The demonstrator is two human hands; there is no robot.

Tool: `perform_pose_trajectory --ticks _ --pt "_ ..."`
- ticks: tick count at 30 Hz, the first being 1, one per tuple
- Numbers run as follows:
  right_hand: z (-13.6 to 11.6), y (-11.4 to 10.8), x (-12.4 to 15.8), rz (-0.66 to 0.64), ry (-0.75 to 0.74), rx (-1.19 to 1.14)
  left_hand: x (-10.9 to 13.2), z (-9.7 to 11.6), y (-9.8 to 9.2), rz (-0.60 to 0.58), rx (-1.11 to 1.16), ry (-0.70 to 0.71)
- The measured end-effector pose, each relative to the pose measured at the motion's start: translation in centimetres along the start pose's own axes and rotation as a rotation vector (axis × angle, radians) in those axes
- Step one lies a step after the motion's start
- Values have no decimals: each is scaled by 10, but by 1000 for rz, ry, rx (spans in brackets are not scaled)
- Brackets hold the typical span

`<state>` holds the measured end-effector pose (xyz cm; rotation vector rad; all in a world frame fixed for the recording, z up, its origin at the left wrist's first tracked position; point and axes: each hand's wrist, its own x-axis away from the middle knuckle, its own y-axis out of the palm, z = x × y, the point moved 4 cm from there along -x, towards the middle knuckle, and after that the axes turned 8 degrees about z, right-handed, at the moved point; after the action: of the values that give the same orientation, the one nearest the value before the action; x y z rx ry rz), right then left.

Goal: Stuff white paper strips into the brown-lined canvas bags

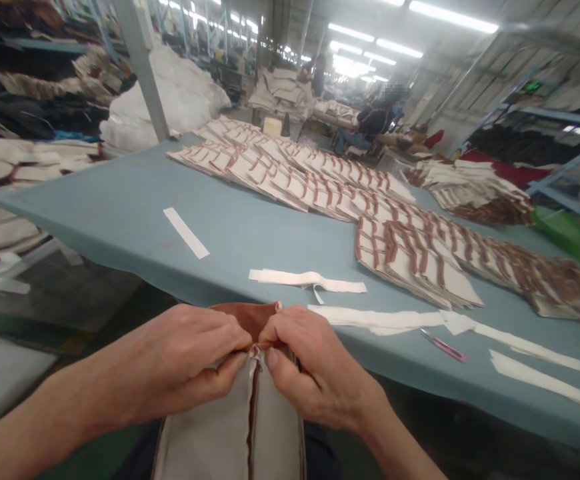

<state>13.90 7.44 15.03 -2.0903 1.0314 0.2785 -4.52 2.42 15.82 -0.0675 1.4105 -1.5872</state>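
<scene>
A cream bag piece (205,437) with brown edging and a brown seam down its middle hangs in front of me, below the table's near edge. My left hand (190,360) pinches its top edge just left of the seam. Close beside it, my right hand (310,367) grips the same edge on the right, thumb toward me. Between the hands the seam's end (255,351) sticks up, looking slightly frayed. Behind the fingers shows a brown inner panel (253,317). The fingertips are partly hidden in the folds.
On the blue-green table (120,220) lie white strips (315,280) and a pink-handled cutting tool (445,347). Overlapping rows of cream and brown pieces (290,180) cover its far side. A metal post (143,73) stands at the left. A person (373,123) sits farther back.
</scene>
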Motion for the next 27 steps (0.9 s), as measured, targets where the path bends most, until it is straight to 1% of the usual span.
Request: perform_pose_trajectory --ticks 3,6,8,12,14,16,20,22,27 --pt "6 2 1 5 -19 48 -2 -2 2 -24 -17 -37" --pt "15 6 2 43 -4 15 -9 -1 6 -22 -10 -96" --pt "22 12 3 86 42 -67 -13 -2 11 -11 88 -205" --pt "33 25 9 161 141 -224 -11 -10 28 45 441 -528" --pt "36 28 12 171 152 -263 -8 -13 37 50 555 -615" --pt "37 27 13 170 154 -311 -7 -14 42 30 618 -641" --pt "40 25 12 152 168 -415 -16 -10 39 29 673 -583" --pt "42 25 11 139 181 -439 -21 -7 35 24 669 -560" --pt "42 25 12 95 204 -403 -20 -8 34 -72 571 -536"
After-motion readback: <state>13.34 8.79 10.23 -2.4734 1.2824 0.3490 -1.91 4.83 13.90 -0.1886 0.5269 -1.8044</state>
